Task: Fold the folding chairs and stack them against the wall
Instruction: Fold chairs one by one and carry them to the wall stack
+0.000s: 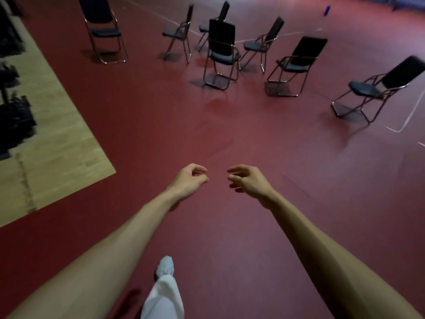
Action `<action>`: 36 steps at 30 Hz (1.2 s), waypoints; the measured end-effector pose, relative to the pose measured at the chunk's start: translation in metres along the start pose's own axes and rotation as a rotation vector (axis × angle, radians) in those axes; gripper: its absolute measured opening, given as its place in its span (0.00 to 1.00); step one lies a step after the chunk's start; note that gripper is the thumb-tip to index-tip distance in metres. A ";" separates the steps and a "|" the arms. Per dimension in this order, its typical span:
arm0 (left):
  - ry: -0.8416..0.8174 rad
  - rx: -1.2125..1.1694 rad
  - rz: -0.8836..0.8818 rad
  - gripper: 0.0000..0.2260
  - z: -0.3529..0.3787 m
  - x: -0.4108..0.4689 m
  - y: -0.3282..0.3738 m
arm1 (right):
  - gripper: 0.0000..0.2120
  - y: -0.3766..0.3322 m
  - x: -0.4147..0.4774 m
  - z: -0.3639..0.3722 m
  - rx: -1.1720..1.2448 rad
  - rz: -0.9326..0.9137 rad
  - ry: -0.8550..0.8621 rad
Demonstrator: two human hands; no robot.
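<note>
Several unfolded black folding chairs with metal frames stand on the dark red floor ahead. The closest one (221,51) is at upper centre with its back toward me. Another chair (296,63) stands to its right and one more (379,88) is at the far right. A further chair (103,31) stands at upper left. My left hand (189,180) and my right hand (247,179) reach forward over bare floor, fingers loosely curled and holding nothing, well short of any chair.
A light wooden floor section (50,143) lies at left, with dark objects (13,116) along its far left edge. White lines (411,113) mark the floor at right. My foot in a pale shoe (166,268) steps forward at the bottom.
</note>
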State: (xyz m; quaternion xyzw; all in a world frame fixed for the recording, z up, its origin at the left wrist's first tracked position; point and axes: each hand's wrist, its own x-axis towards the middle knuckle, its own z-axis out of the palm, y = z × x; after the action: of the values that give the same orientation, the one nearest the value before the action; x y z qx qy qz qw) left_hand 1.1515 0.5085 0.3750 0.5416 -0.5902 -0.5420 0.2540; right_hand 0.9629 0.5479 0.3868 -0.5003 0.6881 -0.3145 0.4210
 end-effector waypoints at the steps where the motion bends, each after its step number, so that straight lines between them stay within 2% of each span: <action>1: -0.008 -0.023 0.019 0.08 -0.018 0.026 0.004 | 0.11 -0.016 0.026 0.006 -0.001 -0.012 -0.003; 5: 0.017 -0.063 0.064 0.08 -0.080 0.105 0.013 | 0.12 -0.061 0.109 0.030 0.038 -0.017 0.013; 10: 0.034 -0.105 0.034 0.07 -0.161 0.194 0.022 | 0.13 -0.121 0.221 0.054 0.105 0.012 -0.052; 14: -0.006 -0.072 0.046 0.09 -0.185 0.261 0.037 | 0.12 -0.142 0.271 0.047 0.114 0.004 -0.018; 25: -0.218 0.047 0.116 0.07 -0.136 0.447 0.110 | 0.12 -0.098 0.383 -0.053 0.236 0.094 0.172; 31: -0.309 0.146 0.130 0.07 -0.066 0.568 0.175 | 0.08 -0.060 0.500 -0.133 0.465 0.132 0.279; 36: -0.363 0.137 0.158 0.08 0.010 0.649 0.227 | 0.10 -0.040 0.555 -0.205 0.533 0.198 0.414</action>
State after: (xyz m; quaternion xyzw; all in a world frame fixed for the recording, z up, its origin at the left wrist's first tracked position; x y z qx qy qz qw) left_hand 0.8753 -0.1212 0.3930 0.4031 -0.7025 -0.5676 0.1480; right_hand 0.7164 0.0090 0.3657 -0.2293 0.6978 -0.5354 0.4169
